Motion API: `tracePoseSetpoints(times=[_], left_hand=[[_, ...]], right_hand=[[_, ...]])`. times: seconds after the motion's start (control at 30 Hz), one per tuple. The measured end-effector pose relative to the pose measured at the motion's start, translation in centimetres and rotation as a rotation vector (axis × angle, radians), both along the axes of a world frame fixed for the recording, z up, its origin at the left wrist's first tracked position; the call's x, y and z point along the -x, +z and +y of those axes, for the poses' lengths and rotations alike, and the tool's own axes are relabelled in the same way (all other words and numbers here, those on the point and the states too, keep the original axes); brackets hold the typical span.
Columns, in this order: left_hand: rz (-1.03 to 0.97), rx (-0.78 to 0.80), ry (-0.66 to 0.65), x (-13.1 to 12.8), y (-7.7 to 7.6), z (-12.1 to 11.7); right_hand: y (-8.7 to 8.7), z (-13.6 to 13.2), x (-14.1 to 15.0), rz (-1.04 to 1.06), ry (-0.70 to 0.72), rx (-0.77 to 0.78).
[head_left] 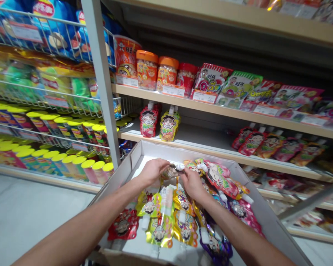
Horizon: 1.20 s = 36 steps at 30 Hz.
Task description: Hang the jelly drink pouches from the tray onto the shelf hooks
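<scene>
Pouch (171, 172) sits between left hand (154, 170) and right hand (193, 181), both seemingly pinching it.

Yellow-lidded canisters (91, 170) and blue chip bags (53, 29) sit left of the left grip (152, 171); orange-lidded jars (147, 69) stand beyond and above it.

bare left hand (152, 171), bare right hand (192, 183), uncovered forearms (91, 218) tapering to narrower wrists (140, 181)
</scene>
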<state>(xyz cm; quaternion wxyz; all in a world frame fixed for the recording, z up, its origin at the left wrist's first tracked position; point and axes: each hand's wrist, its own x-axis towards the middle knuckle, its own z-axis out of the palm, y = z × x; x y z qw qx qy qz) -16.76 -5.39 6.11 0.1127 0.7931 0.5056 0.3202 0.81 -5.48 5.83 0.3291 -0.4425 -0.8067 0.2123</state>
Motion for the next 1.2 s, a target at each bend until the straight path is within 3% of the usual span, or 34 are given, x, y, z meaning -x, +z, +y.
tracePoseSetpoints(times=[0.13,0.2,0.3,0.47,0.67,0.77,0.9,1.0,1.1,1.2], left_hand=[[-0.336,0.132,0.07,-0.2,0.1,0.2],[-0.5,0.224,0.089,-0.3,-0.3,0.4],[-0.674,0.324,0.074,-0.1,-1.1,0.9],[-0.818,0.429,0.152,0.7,-2.5,1.6],[-0.899,0.411,0.246,1.3,-3.3,1.9],[-0.949,0.382,0.239,1.2,-1.6,2.2],[-1.03,0.313,0.197,1.4,2.9,3.3],[-1.015,0.225,0.245,1.9,5.8,4.9],[-0.936,0.123,0.374,2.4,7.1,7.1],[-0.846,0.052,0.507,2.5,7.1,9.4]], right_hand=[[-0.6,0.9,0.7,0.323,-0.032,0.245],[-1.0,1.1,1.2,0.428,-0.044,0.395],[-1.2,1.3,2.1,0.532,-0.073,0.498],[-1.7,1.5,3.3,0.553,-0.119,0.523],[-2.4,1.8,4.4,0.489,-0.243,0.364],[-0.8,2.4,4.7,0.557,-0.22,0.318],[3.0,4.6,5.5,0.614,-0.155,0.247],[5.4,6.7,6.7,0.623,-0.172,0.188],[6.6,8.9,7.9,0.621,-0.228,0.129],[6.5,11.1,8.7,0.59,-0.296,0.081]])
